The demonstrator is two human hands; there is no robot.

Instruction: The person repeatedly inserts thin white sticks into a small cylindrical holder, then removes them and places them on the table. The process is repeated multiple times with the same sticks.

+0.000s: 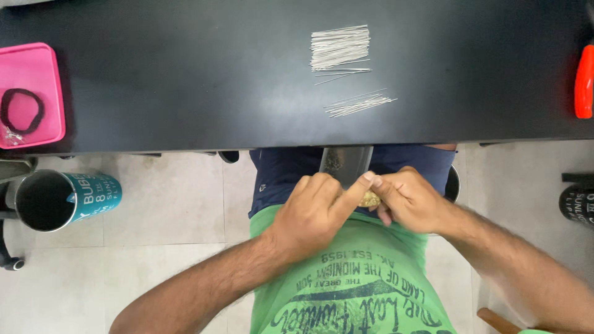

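Clear, glossy plastic is what I have between my hands: a small flat packet (344,166) with dark specks inside and a yellowish lump at its lower end, held below the near edge of the tabletop (185,93), over my lap; my left hand (312,213) curls loosely around its side, the forefinger stretched along the plastic; my right hand (411,198) pinches the lower end between thumb and fingertips; both grasp the packet. The tabletop is matt black and smooth; toward its far edge lies a neat sheaf of thin silvery wires (340,47), with a smaller, looser bunch (359,104) just nearer me; at the left edge sits a pink square tray (37,68) holding a black elastic ring (22,111); at the right edge, an orange plastic handle (583,81).
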